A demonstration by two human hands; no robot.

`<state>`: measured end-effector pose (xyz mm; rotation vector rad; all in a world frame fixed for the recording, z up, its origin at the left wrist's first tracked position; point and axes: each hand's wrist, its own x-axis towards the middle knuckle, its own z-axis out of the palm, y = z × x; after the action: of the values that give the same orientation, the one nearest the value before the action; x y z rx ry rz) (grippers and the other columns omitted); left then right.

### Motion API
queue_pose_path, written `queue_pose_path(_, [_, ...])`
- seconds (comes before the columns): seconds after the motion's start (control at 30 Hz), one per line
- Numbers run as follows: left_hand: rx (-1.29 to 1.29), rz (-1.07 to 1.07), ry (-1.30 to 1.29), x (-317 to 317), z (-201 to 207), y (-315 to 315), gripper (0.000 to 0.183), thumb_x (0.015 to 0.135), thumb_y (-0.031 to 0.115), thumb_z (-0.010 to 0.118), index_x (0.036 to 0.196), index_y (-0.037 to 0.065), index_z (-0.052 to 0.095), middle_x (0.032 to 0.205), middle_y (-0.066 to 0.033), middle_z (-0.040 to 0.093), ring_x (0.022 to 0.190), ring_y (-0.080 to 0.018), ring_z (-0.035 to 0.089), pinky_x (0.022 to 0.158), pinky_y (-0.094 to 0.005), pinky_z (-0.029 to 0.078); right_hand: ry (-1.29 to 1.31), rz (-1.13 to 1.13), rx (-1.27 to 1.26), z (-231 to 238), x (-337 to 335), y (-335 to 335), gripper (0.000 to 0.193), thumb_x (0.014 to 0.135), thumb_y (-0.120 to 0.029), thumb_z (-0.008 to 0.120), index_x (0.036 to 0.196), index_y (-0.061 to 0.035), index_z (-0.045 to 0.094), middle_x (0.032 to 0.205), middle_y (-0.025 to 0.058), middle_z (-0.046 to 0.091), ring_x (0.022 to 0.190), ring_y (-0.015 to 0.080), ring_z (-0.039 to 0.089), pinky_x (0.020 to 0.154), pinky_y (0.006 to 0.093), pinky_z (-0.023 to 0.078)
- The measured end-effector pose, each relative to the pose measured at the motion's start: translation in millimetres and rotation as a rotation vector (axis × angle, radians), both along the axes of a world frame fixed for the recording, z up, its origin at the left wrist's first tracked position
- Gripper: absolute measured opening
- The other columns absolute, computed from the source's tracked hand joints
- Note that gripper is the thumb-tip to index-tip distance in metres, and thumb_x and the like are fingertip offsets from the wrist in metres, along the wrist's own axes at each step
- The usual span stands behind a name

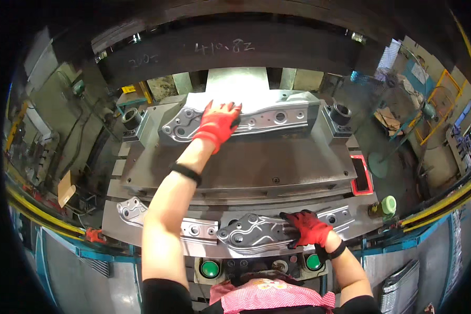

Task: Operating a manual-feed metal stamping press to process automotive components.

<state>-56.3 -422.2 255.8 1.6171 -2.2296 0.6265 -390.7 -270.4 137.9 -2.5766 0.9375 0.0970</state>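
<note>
Pink-checked fabric fills the near edge. A stamped steel bracket lies on the far die; a careless nudge could seat it askew, and a press stroke would endanger the red-gloved left hand on it. The left arm stretches far, fingers loosely spread, palm down. Nearer, the right hand points left over a second bracket, fingers slightly bent; whether they grip, I cannot tell.
</note>
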Motion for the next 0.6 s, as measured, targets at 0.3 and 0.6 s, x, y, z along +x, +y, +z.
queue_pose_path(0.3, [0.064,-0.131,-0.101,49,18,67,0.049,0.064,0.003,0.063,0.111,0.012,0.055,0.098,-0.0062,0.059,0.092,-0.0263,0.055,0.083,-0.0384,0.043,-0.159,-0.056,-0.070,-30,-21,8,0.103,0.043,-0.037,0.082,0.131,-0.0054,0.038,0.119,0.0170,0.049,0.111,0.0354,0.044,0.096,0.0450,0.033])
queue_pose_path(0.6, [0.536,0.129,-0.071,190,-43,242,0.046,0.065,0.000,0.061,0.108,0.016,0.060,0.107,-0.0051,0.060,0.101,-0.0275,0.053,0.089,-0.0375,0.041,-0.001,-0.070,0.078,-7,-2,3,0.111,0.045,-0.034,0.082,0.138,-0.0097,0.028,0.125,0.0193,0.044,0.118,0.0395,0.037,0.102,0.0462,0.027])
